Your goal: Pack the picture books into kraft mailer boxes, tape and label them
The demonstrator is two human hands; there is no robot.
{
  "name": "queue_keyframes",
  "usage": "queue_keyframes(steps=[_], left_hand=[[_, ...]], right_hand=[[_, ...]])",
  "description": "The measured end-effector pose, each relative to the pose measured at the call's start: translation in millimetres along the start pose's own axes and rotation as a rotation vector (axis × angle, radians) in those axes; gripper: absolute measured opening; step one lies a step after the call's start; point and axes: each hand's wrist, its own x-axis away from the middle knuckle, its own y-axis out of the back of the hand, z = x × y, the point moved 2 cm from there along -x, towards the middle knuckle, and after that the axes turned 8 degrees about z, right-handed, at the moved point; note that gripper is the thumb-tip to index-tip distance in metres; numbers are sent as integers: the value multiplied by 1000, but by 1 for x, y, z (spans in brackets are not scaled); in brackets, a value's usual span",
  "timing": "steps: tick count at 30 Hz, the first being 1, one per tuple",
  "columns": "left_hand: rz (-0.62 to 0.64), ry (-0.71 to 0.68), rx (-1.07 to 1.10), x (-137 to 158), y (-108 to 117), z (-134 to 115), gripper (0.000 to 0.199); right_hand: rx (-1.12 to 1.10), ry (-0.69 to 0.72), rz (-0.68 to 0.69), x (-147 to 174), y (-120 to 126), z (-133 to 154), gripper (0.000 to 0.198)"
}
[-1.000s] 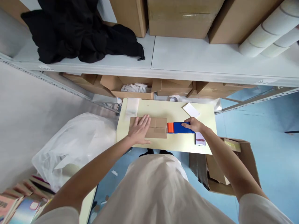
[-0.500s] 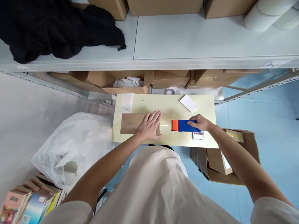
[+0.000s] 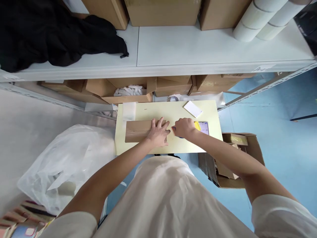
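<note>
A flat brown cardboard box [image 3: 138, 131] lies on the pale yellow table [image 3: 158, 110]. Across its right end rests my left hand [image 3: 158, 133], fingers spread and pressing on the cardboard. Just right of the box, my right hand [image 3: 185, 128] is closed around a tape dispenser [image 3: 197, 125]. Mostly the hand hides it; a yellow part shows behind the knuckles and a little blue below. Beside that hand lies a phone [image 3: 204, 128] with a lit screen. Further back on the table is a white card-like rectangle [image 3: 193, 109].
A shelf [image 3: 173, 46] with boxes, white rolls [image 3: 250, 24] and black cloth [image 3: 74, 36] runs behind the table. A white plastic bag [image 3: 71, 158] stands at left, books [image 3: 22, 218] below it. An open carton [image 3: 255, 148] is on the floor at right.
My right hand has moved left toward the box with the tape dispenser, turning it and uncovering the phone. My left hand stays on the box, its fingers wider apart. The view has shifted slightly.
</note>
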Motion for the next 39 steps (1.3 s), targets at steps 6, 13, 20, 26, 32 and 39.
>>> queue_keyframes(steps=[6, 13, 20, 26, 32, 39], left_hand=[[-47, -20, 41, 4, -5, 4, 68], [-167, -58, 315, 13, 2, 21, 96], [-554, 415, 556, 81, -24, 93, 70], [-400, 487, 1025, 122, -85, 118, 69], [-447, 362, 1135, 120, -94, 104, 65], [-478, 344, 1072, 119, -92, 107, 62]], right_hand=[[-84, -197, -166, 17, -15, -33, 62], [-323, -352, -226, 27, -48, -68, 39], [-425, -327, -204, 6, -114, -57, 28], [-513, -335, -202, -15, -156, -34, 32], [-577, -296, -346, -8, -157, -19, 57], [-1013, 156, -532, 23, -115, 44, 69]])
